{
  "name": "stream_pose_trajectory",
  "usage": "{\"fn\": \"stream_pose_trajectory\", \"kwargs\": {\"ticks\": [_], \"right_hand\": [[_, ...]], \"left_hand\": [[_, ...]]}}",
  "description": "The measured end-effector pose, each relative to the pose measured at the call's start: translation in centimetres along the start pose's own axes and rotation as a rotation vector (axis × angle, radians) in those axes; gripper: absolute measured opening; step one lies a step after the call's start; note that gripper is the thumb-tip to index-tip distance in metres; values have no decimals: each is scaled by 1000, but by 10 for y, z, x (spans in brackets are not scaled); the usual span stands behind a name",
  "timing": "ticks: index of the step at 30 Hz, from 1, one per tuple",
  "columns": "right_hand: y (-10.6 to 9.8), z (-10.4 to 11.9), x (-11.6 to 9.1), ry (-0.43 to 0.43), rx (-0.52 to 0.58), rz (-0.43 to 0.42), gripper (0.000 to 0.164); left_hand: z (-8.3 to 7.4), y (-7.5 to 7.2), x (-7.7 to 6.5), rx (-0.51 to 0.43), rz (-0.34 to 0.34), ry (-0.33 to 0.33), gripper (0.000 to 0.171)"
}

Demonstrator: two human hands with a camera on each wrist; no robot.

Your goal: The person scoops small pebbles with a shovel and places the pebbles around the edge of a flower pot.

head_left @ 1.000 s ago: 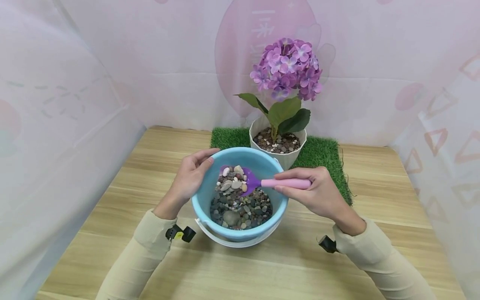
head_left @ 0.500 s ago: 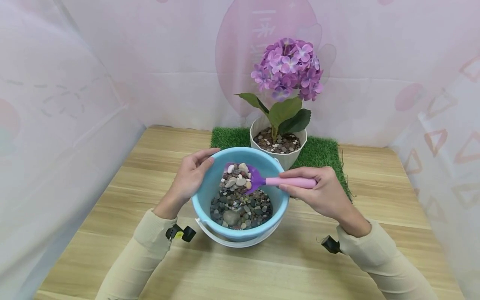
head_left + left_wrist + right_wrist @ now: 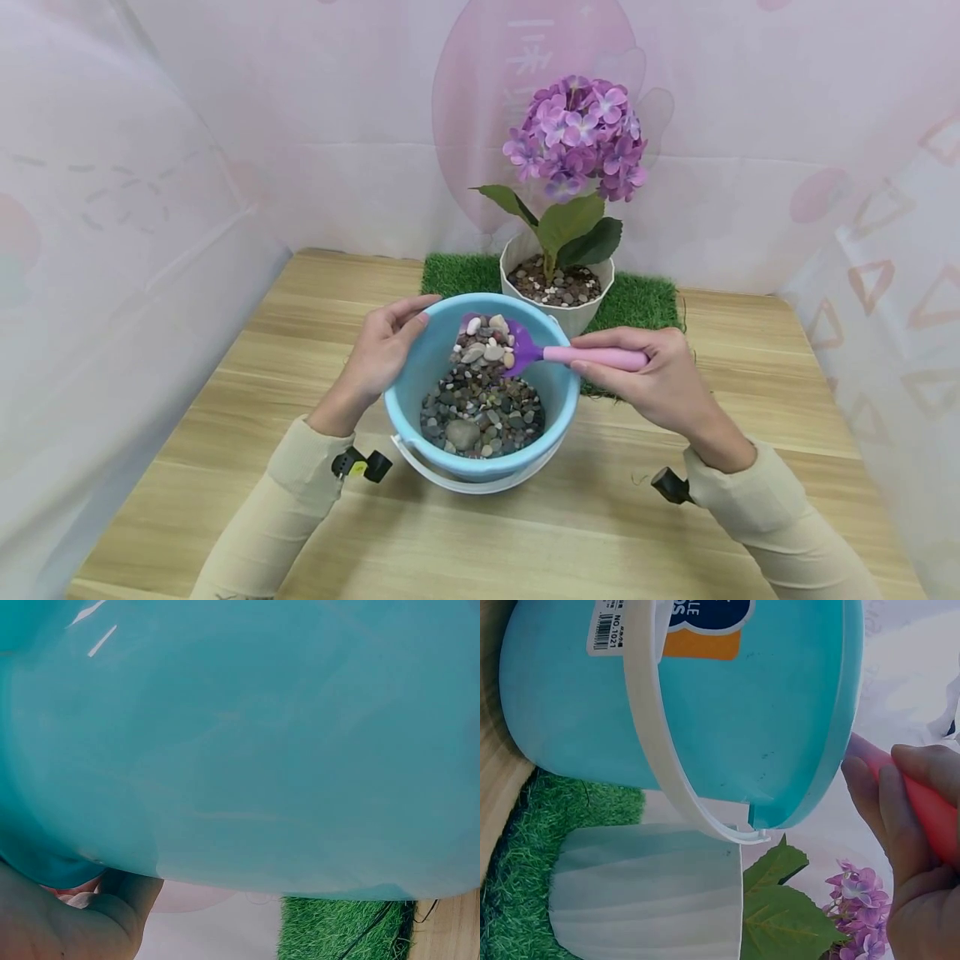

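Observation:
A light blue bucket [image 3: 411, 400] stands on the table with small stones [image 3: 487, 417] heaped in its bottom. My left hand [image 3: 381, 350] grips its left rim, thumb over the edge and fingers along the outside; in the left wrist view the bucket wall hides most of that hand. With my right hand [image 3: 652, 375] I hold the pink handle [image 3: 596, 357] of a purple toy shovel [image 3: 527, 350] between thumb and fingers. The shovel's blade, loaded with pebbles [image 3: 483, 346], is inside the bucket, above the stones. In the right wrist view, the hand [image 3: 922, 817] is beside the rim.
Right behind the bucket, a white pot [image 3: 570, 317] holds a purple hydrangea [image 3: 577, 137] on a green grass mat [image 3: 652, 308]. The bucket's white handle [image 3: 480, 486] hangs down in front. Wooden table [image 3: 525, 550] surrounds these, with curtains [image 3: 360, 200] at the back and sides.
My right hand has moved right and slightly away from me, drawing the loaded shovel toward the bucket's right rim. The left hand and bucket stay in place.

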State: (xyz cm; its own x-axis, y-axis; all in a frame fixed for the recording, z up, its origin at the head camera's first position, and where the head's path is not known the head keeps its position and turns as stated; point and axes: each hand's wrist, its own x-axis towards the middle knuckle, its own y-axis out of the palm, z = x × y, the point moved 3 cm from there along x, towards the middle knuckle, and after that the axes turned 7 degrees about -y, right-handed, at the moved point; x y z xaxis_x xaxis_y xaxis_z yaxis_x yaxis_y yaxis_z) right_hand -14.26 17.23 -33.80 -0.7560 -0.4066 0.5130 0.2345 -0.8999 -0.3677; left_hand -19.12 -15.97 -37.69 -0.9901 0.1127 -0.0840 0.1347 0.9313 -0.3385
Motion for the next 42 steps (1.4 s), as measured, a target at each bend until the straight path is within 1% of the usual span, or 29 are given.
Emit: {"fn": "stream_pose_trajectory", "kwargs": {"ticks": [5,12,26,32,38,42], "right_hand": [[-4,0,-1,-9,-4,-5,27],[-11,-1,-4,-2,-64,-37,29],[-22,-5,-5,11,-163,-78,26],[-26,-6,-4,0,-173,-95,27],[-31,-8,-3,-3,-170,-136,27],[-35,-9,-3,3,-187,-159,27]], "left_hand": [[1,0,1,-3,2,-5,40],[1,0,1,-6,6,-2,39],[-1,0,-1,-11,14,-1,38],[-1,0,-1,-11,18,-4,40],[0,-1,0,-10,24,-5,41],[-1,-1,0,-16,24,-7,41]]}}
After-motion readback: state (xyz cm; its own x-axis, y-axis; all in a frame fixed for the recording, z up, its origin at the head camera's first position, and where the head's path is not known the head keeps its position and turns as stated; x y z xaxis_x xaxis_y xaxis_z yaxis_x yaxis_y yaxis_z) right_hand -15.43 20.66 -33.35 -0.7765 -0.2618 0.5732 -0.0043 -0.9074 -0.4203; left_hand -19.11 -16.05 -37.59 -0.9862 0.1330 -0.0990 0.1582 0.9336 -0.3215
